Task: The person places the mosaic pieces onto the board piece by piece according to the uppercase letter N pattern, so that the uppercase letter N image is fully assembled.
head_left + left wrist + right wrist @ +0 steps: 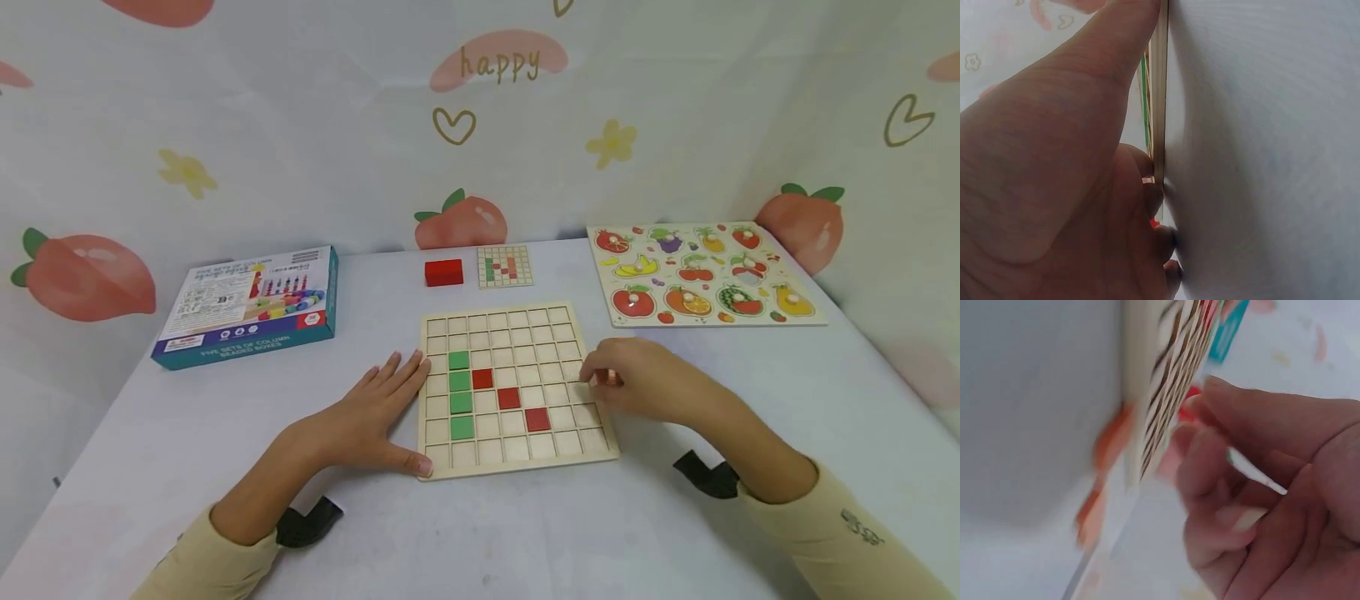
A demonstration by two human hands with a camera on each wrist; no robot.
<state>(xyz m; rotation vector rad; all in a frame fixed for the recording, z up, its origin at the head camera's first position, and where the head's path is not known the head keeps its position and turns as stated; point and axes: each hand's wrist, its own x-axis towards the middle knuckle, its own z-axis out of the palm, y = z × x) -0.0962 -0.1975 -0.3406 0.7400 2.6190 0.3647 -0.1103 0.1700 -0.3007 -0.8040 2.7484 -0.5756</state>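
A square wooden grid board [517, 454] lies on the table, with a column of green square tiles [460, 402] and a diagonal of three red tiles [508, 398]. Along the board's left side my left hand [360, 425] is spread, thumb on the near corner and straight fingertips against the edge. The left wrist view shows that hand [1066, 169] beside the board's thin edge [1160, 81]. My right hand [648, 379] is at the board's right edge. Its fingers are curled in the right wrist view [1260, 481], with nothing visible held between them.
Behind the board are a red block [444, 272] and a small pattern card [505, 267]. A boxed bead set [247, 304] lies back left, and a fruit peg puzzle [701, 275] back right. Two blurred orange-brown shapes [1113, 439] beside the board are unclear.
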